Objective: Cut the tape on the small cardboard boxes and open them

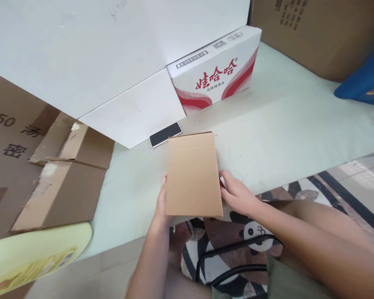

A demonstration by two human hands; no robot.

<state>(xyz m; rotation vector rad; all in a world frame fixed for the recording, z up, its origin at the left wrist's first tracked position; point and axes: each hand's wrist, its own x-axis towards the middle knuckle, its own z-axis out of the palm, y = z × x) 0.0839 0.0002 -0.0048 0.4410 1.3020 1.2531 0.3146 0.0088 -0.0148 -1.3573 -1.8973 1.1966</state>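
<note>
A small plain brown cardboard box (192, 174) rests on a pale green mat (286, 124), held between both hands. My left hand (161, 203) grips its left edge, with the fingers mostly hidden under the box. My right hand (237, 193) presses against the right edge, fingers curled onto the side. The box's top face is closed and flat.
A phone (165, 134) lies face up just beyond the box. A white carton with red lettering (216, 70) stands behind it, next to large white cardboard sheets (112, 54). Flattened brown cartons (62, 174) lie at left, a blue bag (366, 81) at far right. A black stool frame (233, 257) is near my legs.
</note>
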